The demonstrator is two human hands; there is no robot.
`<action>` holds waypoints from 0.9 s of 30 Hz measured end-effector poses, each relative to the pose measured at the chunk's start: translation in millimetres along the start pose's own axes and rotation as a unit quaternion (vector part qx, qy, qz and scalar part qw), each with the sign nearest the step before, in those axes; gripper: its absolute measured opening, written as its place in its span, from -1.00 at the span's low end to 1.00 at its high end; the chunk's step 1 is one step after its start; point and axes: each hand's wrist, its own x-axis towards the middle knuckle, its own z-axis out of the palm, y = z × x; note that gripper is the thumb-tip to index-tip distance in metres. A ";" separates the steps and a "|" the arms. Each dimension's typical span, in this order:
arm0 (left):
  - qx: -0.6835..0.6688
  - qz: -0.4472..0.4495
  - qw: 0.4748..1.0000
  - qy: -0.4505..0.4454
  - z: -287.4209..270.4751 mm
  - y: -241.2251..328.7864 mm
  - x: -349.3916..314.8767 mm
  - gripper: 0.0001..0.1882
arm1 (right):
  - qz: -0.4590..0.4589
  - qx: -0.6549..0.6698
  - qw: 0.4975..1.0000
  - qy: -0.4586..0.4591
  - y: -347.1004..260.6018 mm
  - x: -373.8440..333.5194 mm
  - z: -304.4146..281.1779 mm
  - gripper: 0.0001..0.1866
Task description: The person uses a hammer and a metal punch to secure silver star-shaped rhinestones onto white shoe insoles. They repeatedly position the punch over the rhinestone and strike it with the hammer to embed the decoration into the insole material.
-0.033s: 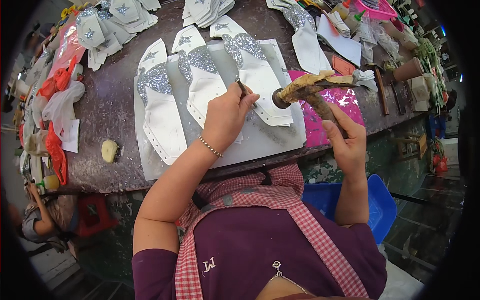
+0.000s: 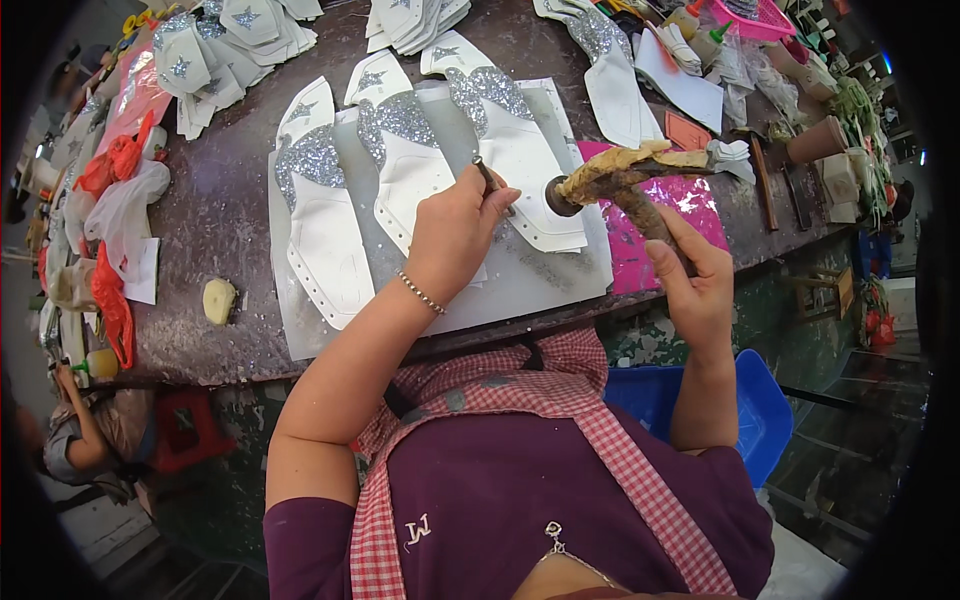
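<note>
My left hand (image 2: 455,225) is closed around a slim dark metal punch (image 2: 486,172), held tilted over the right-hand white cut piece (image 2: 520,150); its lower end is hidden by my fingers. My right hand (image 2: 695,285) grips the handle of a hammer (image 2: 612,178), its head wrapped in worn yellowish material. The hammer's round face is just right of the punch, apart from it. Two more white pieces, one in the middle (image 2: 412,180) and one at the left (image 2: 325,240), lie alongside. All three bear silver glitter bands and stars, with small holes along their near edges.
Under the pieces lies a pale board (image 2: 480,313), with a pink sheet (image 2: 705,208) to its right. Stacked glitter pieces (image 2: 225,65) sit at the far left. A yellowish lump (image 2: 219,301) is near the front edge. Plastic bags (image 2: 125,215) crowd the left; a blue bin (image 2: 760,405) stands below.
</note>
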 end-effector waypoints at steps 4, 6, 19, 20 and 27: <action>0.022 0.035 0.999 -0.010 -1.0 3.8 -0.9 -0.83 | -0.009 -0.008 1.000 0.018 -3.3 3.0 -5.3 -0.62; 0.039 0.058 0.998 -0.011 0.3 6.0 -1.8 -0.84 | -0.022 0.002 0.999 0.035 -9.8 5.1 -11.8 -0.61; -0.045 -0.009 0.998 -0.035 2.1 6.2 3.5 -0.83 | -0.141 -0.170 0.975 0.027 -43.4 21.1 -2.2 -0.63; -0.127 -0.087 0.987 -0.038 0.7 6.1 3.5 -0.82 | -0.139 -0.113 0.983 0.028 -34.9 19.8 -3.9 -0.64; -0.356 -0.031 0.926 0.119 -57.0 10.4 -15.8 -0.81 | -0.004 -0.022 0.999 0.023 2.2 -1.3 0.2 -0.63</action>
